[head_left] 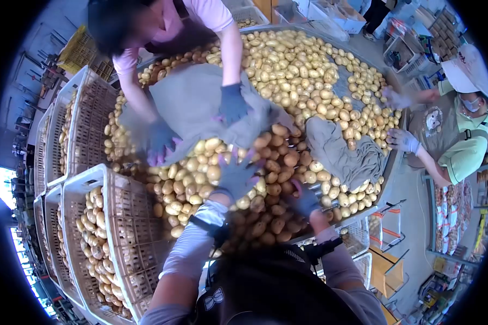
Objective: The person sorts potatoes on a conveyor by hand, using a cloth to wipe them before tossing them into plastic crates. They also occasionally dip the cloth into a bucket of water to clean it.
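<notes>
At the bottom edge of the frame is the person's own dark apron with a small white emblem [214,298], grey-sleeved forearms reaching up from either side of it. The left hand [236,176], in a dark grey glove with purple fingertips, is just below the centre of the frame, palm down, its fingers spread wide over the heap; it appears to have hold of nothing. The right hand [302,201], gloved alike, is to the right of it and lower, over the heap's darker part; its fingers are partly hidden, and whether they close on anything I cannot tell.

Between and below the hands lie dull brown, rounded potatoes [291,158]. Smooth pale-yellow oval potatoes [287,59] lie left of the left hand and spread across the upper middle to the right. At lower left, a white lattice-sided plastic crate [138,222] holds more potatoes, with similar crates beside and behind it.

Farther up, a broad grey cloth [184,95] covers part of the heap, a pink-shirted co-worker's two gloved hands upon it. A crumpled grey cloth [344,154] lies right of centre. At far right, a co-worker in light green [463,157] has both gloved hands at the heap's edge.
</notes>
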`<act>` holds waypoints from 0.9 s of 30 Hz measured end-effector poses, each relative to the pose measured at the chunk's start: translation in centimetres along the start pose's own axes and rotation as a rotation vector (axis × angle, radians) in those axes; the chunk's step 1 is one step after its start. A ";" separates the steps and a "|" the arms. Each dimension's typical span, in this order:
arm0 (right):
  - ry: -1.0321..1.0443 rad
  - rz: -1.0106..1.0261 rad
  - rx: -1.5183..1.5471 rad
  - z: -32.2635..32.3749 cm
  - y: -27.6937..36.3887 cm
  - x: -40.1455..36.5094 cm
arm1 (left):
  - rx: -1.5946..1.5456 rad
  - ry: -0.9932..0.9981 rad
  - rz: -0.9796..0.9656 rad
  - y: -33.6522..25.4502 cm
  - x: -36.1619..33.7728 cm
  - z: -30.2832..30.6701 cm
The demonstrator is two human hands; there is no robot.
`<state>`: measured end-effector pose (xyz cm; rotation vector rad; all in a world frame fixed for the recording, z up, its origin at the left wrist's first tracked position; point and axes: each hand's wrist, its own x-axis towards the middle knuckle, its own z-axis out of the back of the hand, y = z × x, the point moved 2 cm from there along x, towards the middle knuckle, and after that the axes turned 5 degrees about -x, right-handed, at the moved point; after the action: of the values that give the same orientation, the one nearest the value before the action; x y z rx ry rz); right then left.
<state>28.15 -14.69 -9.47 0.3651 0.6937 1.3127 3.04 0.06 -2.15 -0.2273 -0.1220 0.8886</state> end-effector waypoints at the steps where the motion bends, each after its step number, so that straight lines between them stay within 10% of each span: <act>1: -0.053 0.046 0.166 0.4 0.0 -0.6 | -0.063 0.048 -0.143 0.6 -1.5 0.2; 2: -0.055 0.054 0.165 1.0 -0.3 -1.5 | -0.126 0.096 -0.285 0.9 -3.0 0.3; 4: 0.151 -0.288 1.336 2.0 -0.1 -4.1 | -0.364 0.041 -0.296 0.5 -6.3 3.3; 10: 0.189 -0.163 1.637 1.4 3.5 -10.8 | -0.393 -0.146 -0.299 -0.9 -14.9 2.5; 18: 0.130 -0.357 2.148 -1.7 7.2 -13.4 | -0.301 0.338 -0.548 -7.8 -13.7 -1.4; 22: -0.043 -0.119 2.227 -1.9 7.3 -14.2 | -0.415 0.308 -0.597 -7.8 -11.9 -0.6; 24: -0.105 -0.184 2.226 -1.5 7.4 -15.0 | -0.654 0.507 -0.037 -7.8 -10.9 2.0; 25: -0.130 -0.162 2.256 -1.1 8.2 -15.3 | -0.691 0.090 -0.156 -7.5 -11.3 0.7; 27: -0.088 0.008 2.366 -1.6 8.4 -15.6 | -0.540 -0.079 -0.298 -8.0 -10.8 -0.3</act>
<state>19.33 -27.90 -1.52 2.1862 1.8701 -0.2023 2.44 -13.29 -0.62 -0.6595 -0.4590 0.5531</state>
